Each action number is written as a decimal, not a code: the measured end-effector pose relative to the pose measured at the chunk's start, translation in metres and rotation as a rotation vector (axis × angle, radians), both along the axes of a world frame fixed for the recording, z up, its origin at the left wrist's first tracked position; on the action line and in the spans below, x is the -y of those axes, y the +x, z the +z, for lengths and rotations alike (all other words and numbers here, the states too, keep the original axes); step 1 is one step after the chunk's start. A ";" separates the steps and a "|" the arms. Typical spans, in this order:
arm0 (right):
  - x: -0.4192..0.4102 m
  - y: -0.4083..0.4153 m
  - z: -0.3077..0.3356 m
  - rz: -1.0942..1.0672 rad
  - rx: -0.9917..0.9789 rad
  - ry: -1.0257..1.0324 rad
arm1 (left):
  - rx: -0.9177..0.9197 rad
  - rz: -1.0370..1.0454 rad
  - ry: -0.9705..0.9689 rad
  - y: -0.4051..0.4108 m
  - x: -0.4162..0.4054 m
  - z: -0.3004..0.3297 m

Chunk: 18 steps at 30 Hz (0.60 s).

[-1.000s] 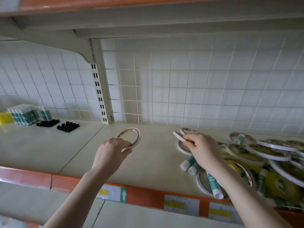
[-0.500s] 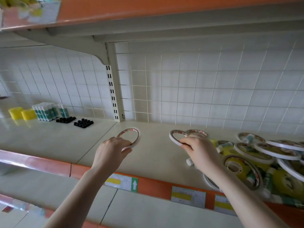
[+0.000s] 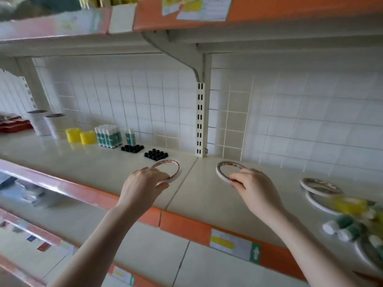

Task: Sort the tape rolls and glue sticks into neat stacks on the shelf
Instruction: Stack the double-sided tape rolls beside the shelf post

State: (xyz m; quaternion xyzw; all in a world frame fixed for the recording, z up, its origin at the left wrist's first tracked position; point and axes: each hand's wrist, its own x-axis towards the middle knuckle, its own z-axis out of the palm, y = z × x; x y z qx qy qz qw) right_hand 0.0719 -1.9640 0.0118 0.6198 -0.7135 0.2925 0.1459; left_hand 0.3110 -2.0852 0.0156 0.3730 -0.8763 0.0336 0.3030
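Barely begun: the left hand [image 3: 143, 184] pinches one thin white tape ring [image 3: 168, 170] and the right hand [image 3: 256, 188] pinches another thin tape ring [image 3: 228, 169] above the cream shelf [image 3: 103, 164]. Unsorted white-rimmed rolls [image 3: 320, 186] and blurred green-and-white glue sticks [image 3: 348, 229] crowd the cut-off right edge.

Not much to report on the body here — just two bare forearms coming up from below the shelf's [image 3: 128, 195] orange front edge. No sleeves, no gloves, no watch, rings or bracelets on the left hand [image 3: 143, 184] or the right hand [image 3: 256, 189]. Short, unpainted nails — that's it.
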 end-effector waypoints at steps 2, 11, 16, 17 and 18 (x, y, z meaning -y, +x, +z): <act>0.031 0.033 0.002 0.025 0.004 -0.003 | 0.005 0.007 -0.006 0.033 0.027 0.002; 0.168 0.176 0.019 0.085 -0.069 -0.036 | -0.033 0.045 -0.092 0.187 0.142 0.025; 0.240 0.235 0.032 0.165 -0.136 -0.044 | -0.024 0.100 -0.144 0.262 0.197 0.034; 0.256 0.246 0.034 0.181 -0.144 -0.052 | -0.020 0.115 -0.161 0.276 0.209 0.034; 0.271 0.257 0.037 0.194 -0.152 -0.062 | -0.016 0.129 -0.172 0.289 0.221 0.035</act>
